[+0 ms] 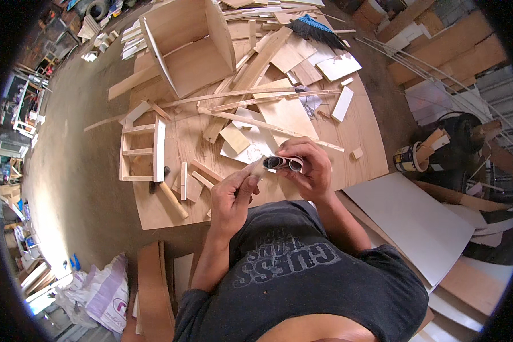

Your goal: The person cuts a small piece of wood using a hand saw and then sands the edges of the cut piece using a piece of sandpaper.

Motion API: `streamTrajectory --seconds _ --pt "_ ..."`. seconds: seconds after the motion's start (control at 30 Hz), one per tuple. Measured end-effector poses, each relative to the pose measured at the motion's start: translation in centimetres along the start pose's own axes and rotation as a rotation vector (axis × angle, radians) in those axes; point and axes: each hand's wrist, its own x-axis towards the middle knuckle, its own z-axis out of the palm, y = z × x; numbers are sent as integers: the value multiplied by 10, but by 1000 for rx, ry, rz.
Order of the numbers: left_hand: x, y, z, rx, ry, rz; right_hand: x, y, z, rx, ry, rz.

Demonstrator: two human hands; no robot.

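Observation:
Over the near edge of the worktable, both my hands are raised close together. My right hand (pixel 306 168) is closed round a curled sheet (pixel 290 162), dark on one face and pinkish on the other, its ends rolled into two small tubes. It may be sandpaper. My left hand (pixel 233 196) is closed at the sheet's left side, its fingertips reaching the rolled end. A pale piece (pixel 260 169) shows at those fingertips; I cannot make out what it is. On the table to the left of my hands lies a hammer (pixel 172 200) with a wooden handle.
The plywood tabletop (pixel 359 128) carries a ladder-like wooden frame (pixel 160 145), an open wooden box (pixel 194 51), strips, offcuts and a blue-and-black brush head (pixel 316 31). White panels (pixel 410 222) lean at the right, near a bucket (pixel 407 159). A plastic sack (pixel 105 293) stands lower left.

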Motion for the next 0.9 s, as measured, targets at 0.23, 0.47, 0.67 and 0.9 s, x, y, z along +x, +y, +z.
streamTrajectory --seconds 0.23,0.47,0.67,0.9 --pt "2 8 -2 30 79 69 5 14 17 -94 96 -184" --pt "-1 20 -15 119 59 36 5 18 18 -84 94 -162" --pt "1 15 -17 178 27 140 13 -1 20 -68 72 -75" --pt "3 13 -18 198 2 207 16 -8 21 8 55 -83"
